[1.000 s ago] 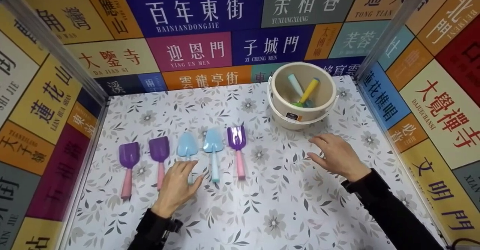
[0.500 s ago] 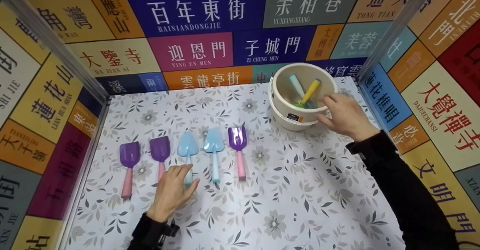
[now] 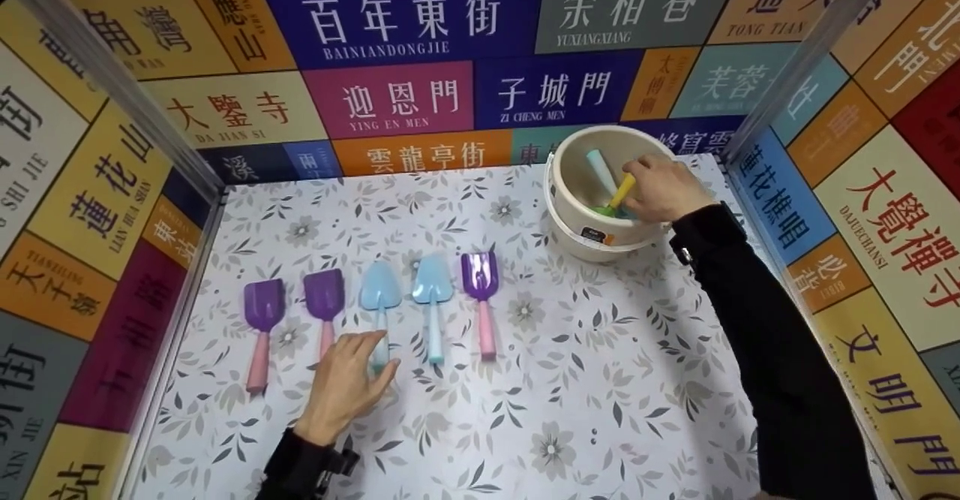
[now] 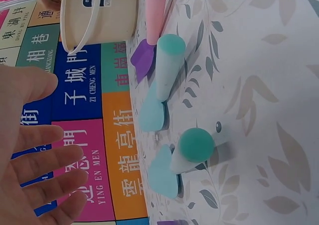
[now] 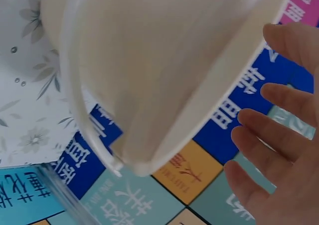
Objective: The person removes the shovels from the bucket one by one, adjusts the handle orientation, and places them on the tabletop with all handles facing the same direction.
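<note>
Right hand (image 3: 664,188), fingers loose, reaches into the cream plastic bucket (image 3: 592,230); I'd pinch the yellow-handled toy shovel (image 3: 620,192) high; left hand (image 3: 346,384) rests flat, empty, on the desk (image 3: 570,380).

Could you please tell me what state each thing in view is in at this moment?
Bucket: upright, handle down, two shovels standing inside.
Yellow-handled shovel: leaning in the bucket, at the right hand's fingertips.
Five shovels: lying flat in a row on the table.
Right hand: over the bucket rim, fingers open.
Left hand: open, fingers by a blue shovel's handle.
</note>
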A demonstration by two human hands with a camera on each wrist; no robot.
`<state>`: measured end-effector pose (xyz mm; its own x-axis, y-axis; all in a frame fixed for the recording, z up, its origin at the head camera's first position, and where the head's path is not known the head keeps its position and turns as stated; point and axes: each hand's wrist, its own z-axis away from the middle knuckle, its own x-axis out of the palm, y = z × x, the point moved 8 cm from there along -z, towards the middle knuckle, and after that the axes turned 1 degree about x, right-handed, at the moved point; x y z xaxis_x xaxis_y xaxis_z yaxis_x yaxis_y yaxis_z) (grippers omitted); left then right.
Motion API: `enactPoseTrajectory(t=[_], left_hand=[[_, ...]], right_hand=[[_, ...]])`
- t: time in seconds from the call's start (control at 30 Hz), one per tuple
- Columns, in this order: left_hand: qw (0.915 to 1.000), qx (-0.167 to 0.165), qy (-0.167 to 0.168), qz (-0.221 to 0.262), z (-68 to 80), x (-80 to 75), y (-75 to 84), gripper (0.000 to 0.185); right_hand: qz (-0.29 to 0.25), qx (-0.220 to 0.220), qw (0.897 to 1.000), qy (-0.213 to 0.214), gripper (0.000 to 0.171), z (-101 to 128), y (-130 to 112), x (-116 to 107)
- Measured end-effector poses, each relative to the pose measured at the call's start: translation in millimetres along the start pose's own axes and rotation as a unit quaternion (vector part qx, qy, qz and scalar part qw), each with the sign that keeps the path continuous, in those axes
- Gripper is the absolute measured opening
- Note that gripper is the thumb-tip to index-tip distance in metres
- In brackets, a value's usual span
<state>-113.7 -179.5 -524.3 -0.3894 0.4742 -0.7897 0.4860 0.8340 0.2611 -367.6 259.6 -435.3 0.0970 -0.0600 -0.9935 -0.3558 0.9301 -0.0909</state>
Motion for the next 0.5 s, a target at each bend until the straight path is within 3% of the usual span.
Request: enactPoseTrajectory(t=[0.5], left_hand=[[0.9998, -0.015, -0.005, 0.010, 2.8, 5.3, -4.9, 0.042]], right_hand=[[0.054, 0.017, 0.997, -0.045, 0.068, -34.4, 5.1, 33.7]])
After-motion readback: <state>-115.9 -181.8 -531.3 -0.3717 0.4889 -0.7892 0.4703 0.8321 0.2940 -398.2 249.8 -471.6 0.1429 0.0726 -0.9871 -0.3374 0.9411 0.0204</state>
